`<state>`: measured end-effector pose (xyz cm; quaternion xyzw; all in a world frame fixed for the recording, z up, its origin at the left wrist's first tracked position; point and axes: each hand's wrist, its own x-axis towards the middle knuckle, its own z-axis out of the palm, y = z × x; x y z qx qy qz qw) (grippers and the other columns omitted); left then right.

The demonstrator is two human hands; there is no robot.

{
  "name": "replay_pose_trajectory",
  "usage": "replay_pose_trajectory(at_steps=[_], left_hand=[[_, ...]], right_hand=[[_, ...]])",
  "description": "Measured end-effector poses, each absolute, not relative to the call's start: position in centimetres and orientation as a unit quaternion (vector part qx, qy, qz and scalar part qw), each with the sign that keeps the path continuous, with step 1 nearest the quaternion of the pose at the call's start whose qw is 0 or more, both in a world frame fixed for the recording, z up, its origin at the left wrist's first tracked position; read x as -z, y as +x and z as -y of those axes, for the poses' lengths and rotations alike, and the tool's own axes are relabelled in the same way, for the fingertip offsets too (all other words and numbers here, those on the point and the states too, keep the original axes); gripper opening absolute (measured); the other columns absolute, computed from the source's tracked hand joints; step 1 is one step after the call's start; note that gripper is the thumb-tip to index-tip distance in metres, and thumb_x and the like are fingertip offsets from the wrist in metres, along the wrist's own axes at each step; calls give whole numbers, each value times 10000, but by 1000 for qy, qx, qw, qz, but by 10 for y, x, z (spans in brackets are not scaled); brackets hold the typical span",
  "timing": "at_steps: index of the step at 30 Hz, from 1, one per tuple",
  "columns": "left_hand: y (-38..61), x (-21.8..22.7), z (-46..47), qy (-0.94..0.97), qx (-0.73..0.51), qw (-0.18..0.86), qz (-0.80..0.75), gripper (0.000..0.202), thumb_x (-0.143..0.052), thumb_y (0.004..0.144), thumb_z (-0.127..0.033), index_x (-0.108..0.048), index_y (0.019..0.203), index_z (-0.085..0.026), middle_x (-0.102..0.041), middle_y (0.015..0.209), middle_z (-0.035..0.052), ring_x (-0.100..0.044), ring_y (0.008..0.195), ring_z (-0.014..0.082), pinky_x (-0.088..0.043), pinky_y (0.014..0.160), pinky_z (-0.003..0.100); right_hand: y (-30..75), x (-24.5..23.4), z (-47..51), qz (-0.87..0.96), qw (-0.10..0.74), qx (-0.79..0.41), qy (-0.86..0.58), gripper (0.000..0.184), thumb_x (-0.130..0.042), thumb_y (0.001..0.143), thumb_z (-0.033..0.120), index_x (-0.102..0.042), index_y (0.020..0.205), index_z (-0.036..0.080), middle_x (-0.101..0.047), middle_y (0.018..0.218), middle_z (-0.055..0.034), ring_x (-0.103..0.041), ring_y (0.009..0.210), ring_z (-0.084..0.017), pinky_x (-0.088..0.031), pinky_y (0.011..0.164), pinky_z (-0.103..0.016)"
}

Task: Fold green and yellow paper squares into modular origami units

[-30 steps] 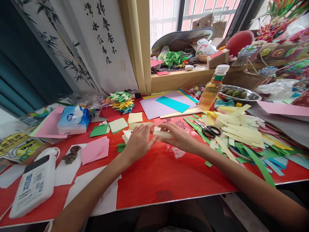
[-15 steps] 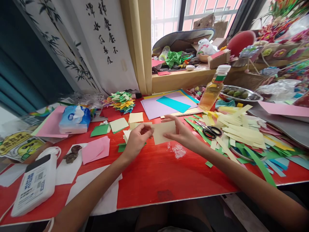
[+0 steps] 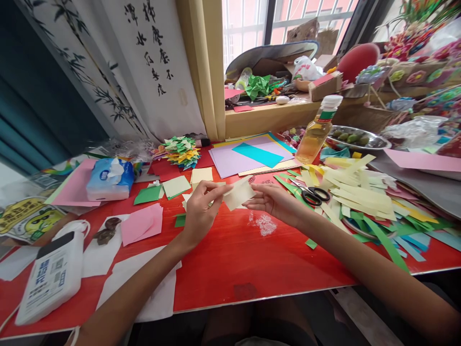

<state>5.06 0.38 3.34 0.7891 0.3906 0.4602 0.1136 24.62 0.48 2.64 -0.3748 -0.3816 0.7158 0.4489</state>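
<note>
A small pale yellow paper square (image 3: 238, 194) is held just above the red table (image 3: 230, 259), tilted. My left hand (image 3: 200, 210) pinches its left corner with thumb and fingers. My right hand (image 3: 277, 202) grips its right edge from below. Under and behind the hands lie more pale yellow squares (image 3: 201, 175) and a green scrap (image 3: 180, 221).
Black-handled scissors (image 3: 312, 193) lie to the right on a heap of yellow and green paper strips (image 3: 360, 192). A bottle (image 3: 317, 132), purple and teal sheets (image 3: 252, 156), folded paper pieces (image 3: 181, 151), a tissue pack (image 3: 110, 179), pink paper (image 3: 141, 223) and a white wipes pack (image 3: 50, 276) surround the hands.
A second ago both hands pressed the paper flat on the table. They lifted it, unfolded it, and now hold it turned and tilted in the air.
</note>
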Motion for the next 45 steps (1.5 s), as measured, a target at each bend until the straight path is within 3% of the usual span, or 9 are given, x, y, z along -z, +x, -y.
replay_pose_trajectory(at_steps=[4,9,17,22,33,39,45], left_hand=[[46,-29,-11,832,-448,28,-327,262,-462,830,-157,-605,1025,-257,-491,985,43,-525,889,129,-490,753,273],[43,-21,-15,890,-378,-71,-244,330,-457,827,-123,-534,1124,-243,-485,1186,81,-491,1074,184,-490,840,339],[47,-19,-13,917,-335,-168,-133,353,-519,780,-70,-518,1127,-136,-553,1172,118,-452,1159,222,-464,928,367],[49,-14,-12,921,-336,-151,-128,361,-484,810,-84,-481,1166,-146,-564,1171,91,-429,1183,202,-453,946,379],[52,-9,-9,935,-320,-115,-104,360,-468,823,-84,-472,1179,-134,-553,1191,80,-417,1193,169,-410,993,355],[56,-7,-6,932,-325,-117,-112,371,-482,817,-91,-470,1185,-135,-548,1199,73,-406,1201,174,-396,1005,369],[57,-4,-1,932,-320,-127,-115,408,-476,816,-79,-438,1218,-136,-530,1220,67,-391,1212,172,-393,1007,355]], right_hand=[[248,-26,-7,361,467,-723,-358,126,-542,802,208,-612,819,104,-670,830,-102,-646,804,-167,-511,826,-275],[245,-29,-2,413,465,-710,-331,154,-555,790,168,-630,901,94,-661,918,-103,-636,831,-164,-500,824,-278],[241,-30,4,433,498,-684,-312,199,-549,796,217,-631,943,112,-657,916,-86,-625,794,-144,-502,739,-252],[237,-23,6,447,507,-676,-294,193,-541,802,255,-631,919,131,-647,911,-69,-610,782,-125,-492,731,-238],[230,-21,12,404,523,-693,-287,183,-508,828,255,-626,747,140,-612,670,-13,-553,585,-62,-467,598,-163],[227,-27,14,369,502,-719,-308,473,-337,867,484,-622,934,113,-650,871,-104,-605,783,-146,-493,665,-226],[220,-30,21,362,488,-736,-299,476,-300,887,464,-583,1043,114,-632,997,-112,-593,921,-164,-477,797,-263]])
